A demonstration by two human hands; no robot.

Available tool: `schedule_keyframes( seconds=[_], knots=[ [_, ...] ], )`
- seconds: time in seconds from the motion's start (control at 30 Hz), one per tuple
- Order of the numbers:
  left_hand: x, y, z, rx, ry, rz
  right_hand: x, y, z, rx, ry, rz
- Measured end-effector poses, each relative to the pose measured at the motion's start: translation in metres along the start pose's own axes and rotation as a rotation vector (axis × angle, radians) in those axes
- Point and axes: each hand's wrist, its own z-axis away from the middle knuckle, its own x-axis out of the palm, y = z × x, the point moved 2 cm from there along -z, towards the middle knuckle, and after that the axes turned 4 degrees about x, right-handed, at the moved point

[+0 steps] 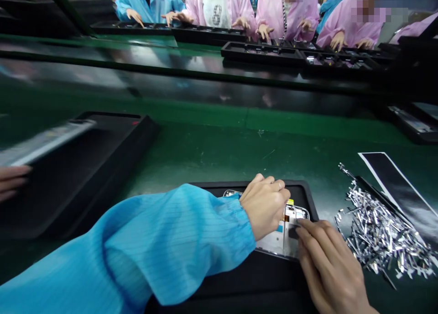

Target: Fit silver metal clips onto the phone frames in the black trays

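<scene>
A silvery phone frame (290, 245) with small coloured parts lies in a black tray (304, 193) in front of me. My left hand (265, 204), in a blue sleeve, reaches across its middle with curled fingers pointing down and away. The left fingertips, and whatever they pinch, are hidden behind the hand. At the frame's right end, my right hand (331, 259) grips the edge, its fingers pressed together. Much of the frame's left part is covered by the left hand and sleeve.
A heap of shiny metal strips (386, 232) lies at right, beside a black sheet with white borders (397, 177). At left, another person's hand (13, 181) holds a blurred flat device (51, 140) over a black tray (112, 159). Co-workers (219, 8) sit across the green bench.
</scene>
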Motion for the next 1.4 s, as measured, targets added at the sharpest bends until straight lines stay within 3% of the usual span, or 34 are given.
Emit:
schedule_keyframes(
  seconds=[0.3,0.47,0.73,1.13,1.4],
  knots=[
    [-0.0011,0.003,-0.0002,0.107,0.07,-0.113,0.0063,0.0015,0.0033,-0.033,-0.085,0.122],
    [-0.0021,0.0051,0.0033,0.099,0.117,-0.1,0.0073,0.0022,0.0036,-0.04,-0.07,0.128],
    [-0.0007,0.0035,0.004,0.075,0.08,-0.03,0.006,0.0026,0.003,-0.025,-0.075,0.115],
    [0.0064,0.003,0.0034,0.099,0.133,-0.08,0.006,0.0001,0.0022,-0.042,-0.072,0.175],
    [0.0054,0.0045,0.0034,0.086,0.059,-0.071,0.0094,0.0002,0.0026,-0.106,-0.079,0.262]
  ],
)
